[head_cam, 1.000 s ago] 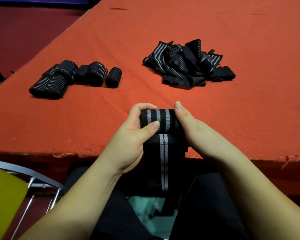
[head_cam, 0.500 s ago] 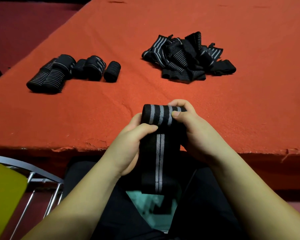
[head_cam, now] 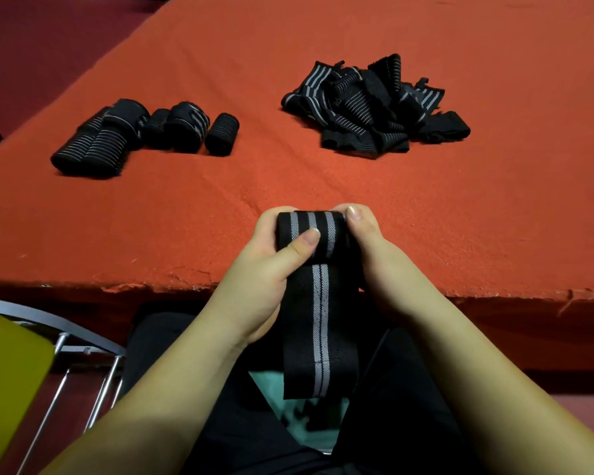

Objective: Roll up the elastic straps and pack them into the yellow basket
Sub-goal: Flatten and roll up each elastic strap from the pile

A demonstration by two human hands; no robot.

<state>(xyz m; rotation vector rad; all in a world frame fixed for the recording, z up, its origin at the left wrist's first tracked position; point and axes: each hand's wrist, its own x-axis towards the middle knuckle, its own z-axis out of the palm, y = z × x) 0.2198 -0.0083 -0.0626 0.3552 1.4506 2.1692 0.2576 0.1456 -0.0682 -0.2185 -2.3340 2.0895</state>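
Both hands meet at the near edge of the worktop (head_cam: 357, 186), in the one head view. Left hand (head_cam: 264, 269) grips the rolled part of the elastic strap (head_cam: 318, 303): its thumb lies across the front of the roll and the other fingers curl behind it. Right hand (head_cam: 381, 258) holds the same roll from the 3 o'clock side, with its thumb on the top corner and the fingers wrapped behind.

From the roll, the loose end of the strap hangs straight down toward 6 o'clock, over the person's lap; it is black with a grey double stripe along the middle.

At 10 o'clock from the hands, well apart from them, a row of rolled straps (head_cam: 144, 135) lies on the orange cover. At 1 o'clock lies a loose pile of unrolled straps (head_cam: 367, 108), also well apart from the hands.

At 8 o'clock, in the lower left corner, a yellow surface (head_cam: 7, 382) shows beside a grey metal frame (head_cam: 83, 344); I cannot tell if it is the basket.
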